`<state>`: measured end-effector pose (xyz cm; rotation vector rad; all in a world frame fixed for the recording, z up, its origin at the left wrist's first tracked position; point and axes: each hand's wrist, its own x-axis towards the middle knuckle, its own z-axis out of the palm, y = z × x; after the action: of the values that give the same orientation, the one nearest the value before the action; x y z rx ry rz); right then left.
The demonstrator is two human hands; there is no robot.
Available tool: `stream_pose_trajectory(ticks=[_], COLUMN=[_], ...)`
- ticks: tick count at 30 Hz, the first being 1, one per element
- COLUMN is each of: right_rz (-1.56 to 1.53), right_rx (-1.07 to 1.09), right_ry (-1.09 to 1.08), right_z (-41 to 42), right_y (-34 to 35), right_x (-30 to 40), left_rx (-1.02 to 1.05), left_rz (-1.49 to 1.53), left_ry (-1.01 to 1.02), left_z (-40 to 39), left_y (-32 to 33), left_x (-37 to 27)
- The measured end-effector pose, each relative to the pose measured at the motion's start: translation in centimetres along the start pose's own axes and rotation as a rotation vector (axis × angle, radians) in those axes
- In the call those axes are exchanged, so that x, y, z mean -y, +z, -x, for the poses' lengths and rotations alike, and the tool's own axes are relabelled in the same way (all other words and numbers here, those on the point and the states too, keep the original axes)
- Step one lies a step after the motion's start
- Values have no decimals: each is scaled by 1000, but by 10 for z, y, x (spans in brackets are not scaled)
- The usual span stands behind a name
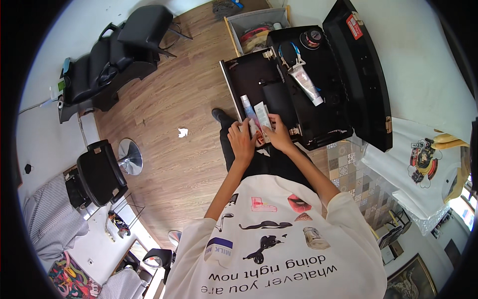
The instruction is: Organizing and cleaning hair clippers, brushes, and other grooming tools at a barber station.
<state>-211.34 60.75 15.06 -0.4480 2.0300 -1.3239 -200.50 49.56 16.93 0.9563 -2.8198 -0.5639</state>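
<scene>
A black case [310, 145] with a raised lid and a pulled-out drawer lies before me. At the near end of the drawer, my left hand [242, 140] rests on small tubes beside a pink and blue tube [247, 105]. My right hand [278, 132] has its fingers on a white box-like package [262, 115]. Both hands partly hide the items beneath them. A dark pouch [278, 101] lies in the drawer's middle. In the case's main part are a silver tube with a white cap [306, 86], blue and white clips [291, 56] and a round black jar [313, 38].
Beyond the case stands a grey bin [257, 18] with various items. A black reclining chair [97, 71] is at upper left, a black salon chair [101, 173] at left. White scraps [182, 132] lie on the wooden floor. A printed white shirt [414, 164] hangs at right.
</scene>
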Motion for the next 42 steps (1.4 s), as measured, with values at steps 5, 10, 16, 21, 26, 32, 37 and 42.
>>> stream_pose_trajectory(ticks=[5, 10, 16, 21, 26, 32, 37, 42], right_rz=[-19, 304, 624, 718, 739, 653, 353, 452], right_rx=[-26, -111, 4, 81, 104, 71, -112, -506], right_ry=[-49, -290, -151, -44, -5, -164, -337, -119], right_z=[-15, -15, 9, 13, 17, 28, 80, 67], right_y=[27, 31, 12, 11, 5, -4, -54, -136], right_x=[-7, -3, 11, 23, 17, 21, 59, 46], left_rx=[87, 140, 284, 268, -65, -34, -76, -16], left_rz=[396, 519, 477, 496, 129, 127, 162, 276], left_ry=[-241, -173, -235, -228, 180, 186, 187, 134], left_z=[6, 10, 15, 13, 7, 3, 2, 16], left_y=[5, 4, -11, -13, 1, 12, 2, -10], left_x=[3, 5, 9, 8, 7, 7, 5, 7])
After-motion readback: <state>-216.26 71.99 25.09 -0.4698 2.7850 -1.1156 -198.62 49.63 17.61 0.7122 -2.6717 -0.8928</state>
